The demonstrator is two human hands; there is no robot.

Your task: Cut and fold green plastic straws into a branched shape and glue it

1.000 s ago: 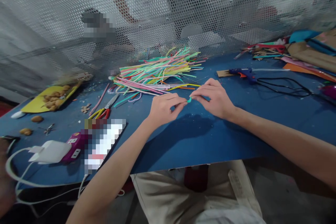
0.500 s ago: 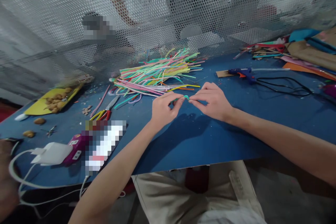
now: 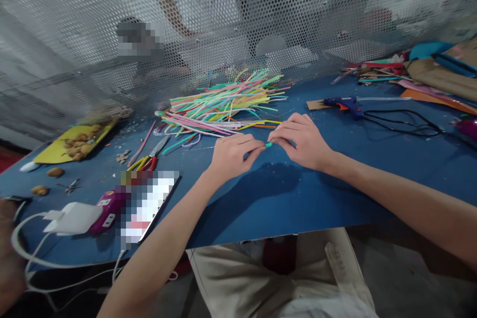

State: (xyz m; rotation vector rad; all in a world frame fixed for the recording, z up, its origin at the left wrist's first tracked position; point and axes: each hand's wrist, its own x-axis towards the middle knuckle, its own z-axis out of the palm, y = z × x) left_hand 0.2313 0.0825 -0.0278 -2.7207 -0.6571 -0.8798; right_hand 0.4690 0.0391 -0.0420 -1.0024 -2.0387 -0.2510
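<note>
Over the blue tabletop (image 3: 283,198), my left hand (image 3: 231,155) and my right hand (image 3: 302,140) meet fingertip to fingertip. Both pinch a small teal piece (image 3: 268,144), short and curled, which looks like a bit of pipe cleaner. Most of it is hidden by my fingers. Just behind my hands lies a loose heap of coloured pipe cleaners (image 3: 223,102) in pink, green, yellow and teal.
Scissors with red and yellow handles (image 3: 151,155) lie left of the heap. A blue glue gun (image 3: 345,104) with a black cord (image 3: 406,124) sits at the right. Left: a yellow tray of nuts (image 3: 74,141), a white charger (image 3: 72,217). A perforated metal screen (image 3: 238,25) closes the back.
My hands have dipped slightly toward the table with the teal piece still pinched between them; half a second ago they were a little higher and further back.
</note>
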